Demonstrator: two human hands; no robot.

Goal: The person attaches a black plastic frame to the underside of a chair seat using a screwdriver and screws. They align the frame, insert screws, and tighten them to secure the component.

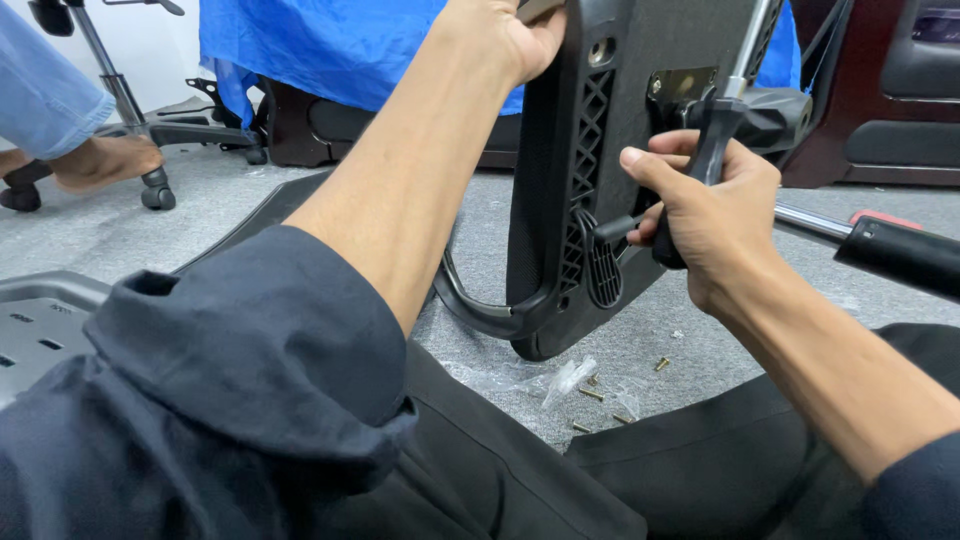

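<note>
Black plastic with a lattice-ribbed edge, that's what the chair backrest [590,170] was made of, and it was stood upright on the grey carpet [200,200], right in front of the person's legs. It was gripped at its top edge by the left hand [505,40], fingers wrapped over the rim. A black-handled tool [705,160] with a metal shaft was held tight in the right hand [705,215], the shaft running up along the backrest's rear face near a metal bracket [680,85]. A curved black armrest loop [480,305] was seen hanging off the backrest's lower corner.

Just below the backrest, a crumpled clear plastic bag [565,380] and a few loose brass-coloured screws [592,393] were scattered on the carpet. A chrome-and-black gas cylinder [880,250] was lying off to the right. Further back, a blue tarp [320,45] was draped over something, and another person's bare foot [105,160] was rested beside a wheeled chair base [150,130] at the far left.
</note>
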